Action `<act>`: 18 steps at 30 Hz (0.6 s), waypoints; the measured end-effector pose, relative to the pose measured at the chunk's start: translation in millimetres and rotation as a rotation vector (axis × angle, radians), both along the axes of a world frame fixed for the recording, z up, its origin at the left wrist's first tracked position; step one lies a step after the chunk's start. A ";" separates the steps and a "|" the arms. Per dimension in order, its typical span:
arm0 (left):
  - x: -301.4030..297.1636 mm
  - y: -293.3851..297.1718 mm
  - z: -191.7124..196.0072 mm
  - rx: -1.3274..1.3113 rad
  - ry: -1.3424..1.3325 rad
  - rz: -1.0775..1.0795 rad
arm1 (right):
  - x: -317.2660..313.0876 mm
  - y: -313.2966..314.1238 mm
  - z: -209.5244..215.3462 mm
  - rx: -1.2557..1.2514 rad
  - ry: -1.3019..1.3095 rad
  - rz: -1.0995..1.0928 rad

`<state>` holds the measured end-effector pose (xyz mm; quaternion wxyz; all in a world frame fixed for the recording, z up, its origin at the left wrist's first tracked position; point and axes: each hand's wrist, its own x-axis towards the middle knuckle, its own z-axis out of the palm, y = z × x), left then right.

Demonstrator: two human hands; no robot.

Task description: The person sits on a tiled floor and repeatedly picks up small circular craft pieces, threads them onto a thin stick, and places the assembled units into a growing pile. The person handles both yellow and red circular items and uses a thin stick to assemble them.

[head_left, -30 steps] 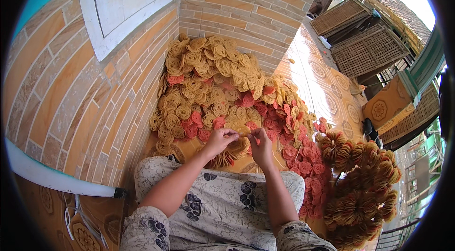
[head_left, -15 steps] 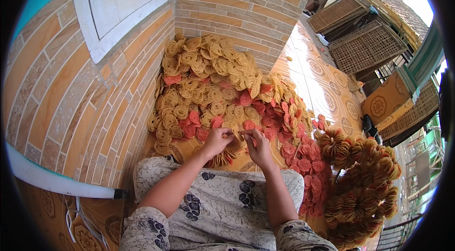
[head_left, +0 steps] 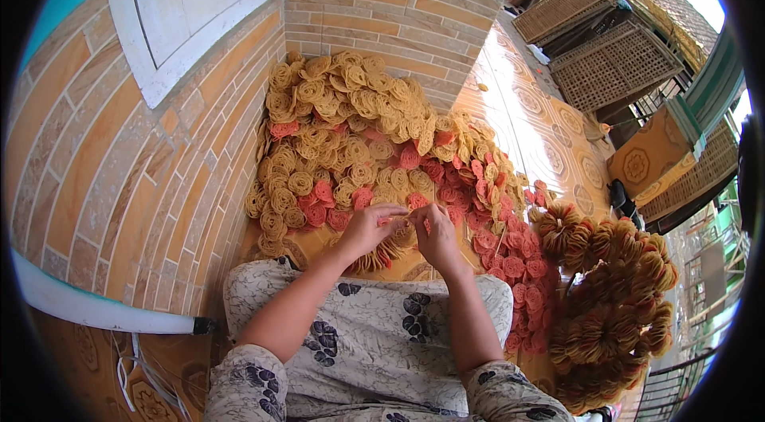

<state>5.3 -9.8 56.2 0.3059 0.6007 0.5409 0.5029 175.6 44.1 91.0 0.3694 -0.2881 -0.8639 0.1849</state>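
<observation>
My left hand and my right hand are raised close together above my lap, fingertips almost meeting. Both sets of fingers are pinched; whatever is between them is too small to make out. Just below my left hand, partly covered by it, lies a fanned bunch of thin round crackers, yellowish with some red edges. Beyond my hands spreads a large heap of loose, lacy yellow crackers. Coral-red crackers of the same curled shape run down its right side.
Thick bundles of stacked crackers lie at my right. A tiled wall and a white door stand at the left. White strips lie on the floor near a pale curved pole. Woven racks lean at the far right.
My left hand has shifted slightly right, its fingers stretching further toward my right hand. My right hand's fingers have drawn in more tightly. The view has tilted a little.
</observation>
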 end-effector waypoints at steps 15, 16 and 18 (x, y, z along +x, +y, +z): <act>-18.7 -18.6 51.7 -0.210 0.172 -0.041 | 109.3 137.8 -79.9 -0.439 -0.285 -0.617; -21.1 -22.8 61.7 -0.227 0.139 -0.092 | 107.1 141.8 -90.7 -0.429 -0.323 -0.615; -25.2 -32.2 77.9 -0.310 0.105 -0.186 | 95.9 145.1 -107.9 -0.460 -0.373 -0.575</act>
